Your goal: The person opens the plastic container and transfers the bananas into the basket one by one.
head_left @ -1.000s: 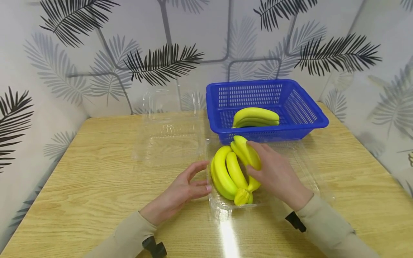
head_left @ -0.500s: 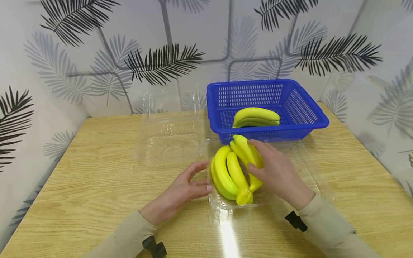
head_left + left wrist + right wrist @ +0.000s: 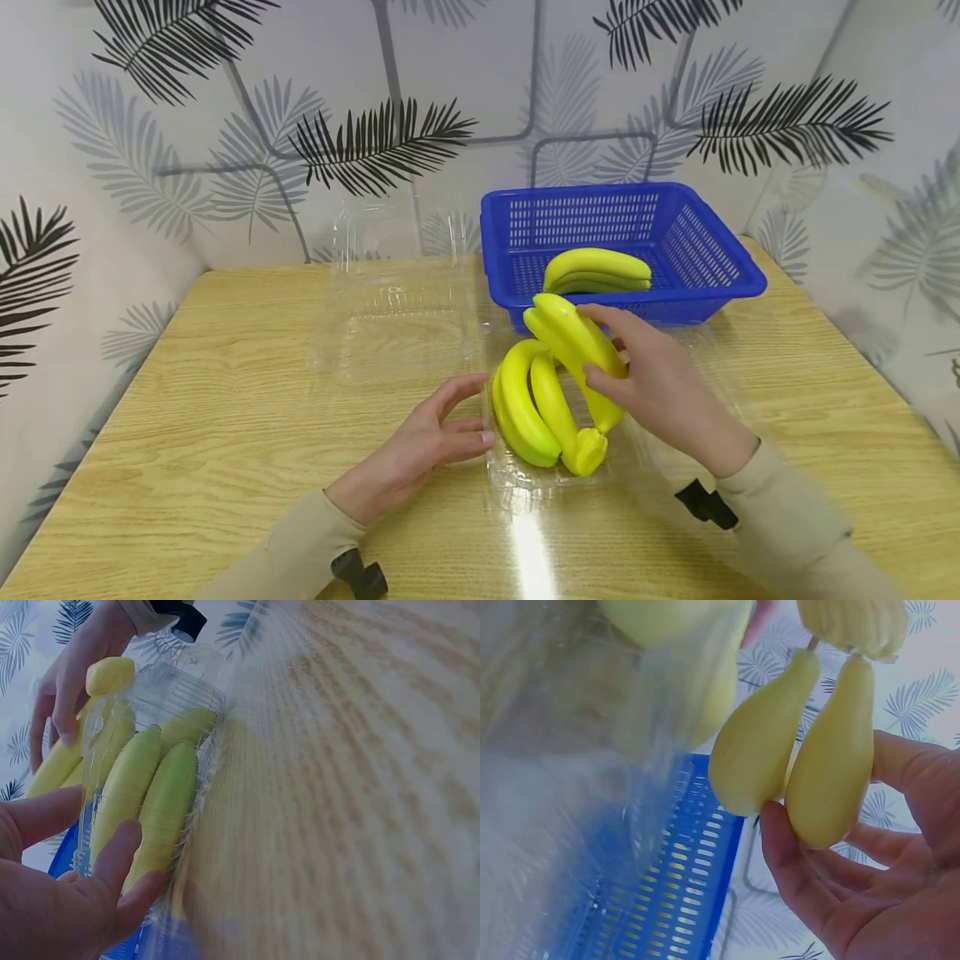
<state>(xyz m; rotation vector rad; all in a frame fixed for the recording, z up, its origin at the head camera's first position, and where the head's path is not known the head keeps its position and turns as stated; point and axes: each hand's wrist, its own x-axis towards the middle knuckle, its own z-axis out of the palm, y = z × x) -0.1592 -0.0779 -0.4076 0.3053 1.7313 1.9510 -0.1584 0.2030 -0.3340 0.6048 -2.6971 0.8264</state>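
Note:
A yellow banana bunch (image 3: 536,400) stands tilted in a clear plastic clamshell container (image 3: 525,487) on the wooden table. My right hand (image 3: 645,375) grips the bunch's right-hand bananas, thumb on top and fingers beneath, and holds that side raised off the tray. The right wrist view shows two banana tips (image 3: 802,750) lying in my right hand (image 3: 885,885). With straight fingers, my left hand (image 3: 427,442) touches the container's left wall. In the left wrist view its fingers (image 3: 112,877) lie against the clear wall in front of the bananas (image 3: 150,802).
A blue slotted basket (image 3: 720,258) stands right behind the container and holds a second banana bunch (image 3: 596,268). A clear plastic tray or lid (image 3: 397,325) lies at the back left. Patterned walls enclose the table on three sides.
My right hand has lifted the bunch's right side up and slightly rightward, so the bunch tilts and its stem end has shifted right. The left hand has not moved.

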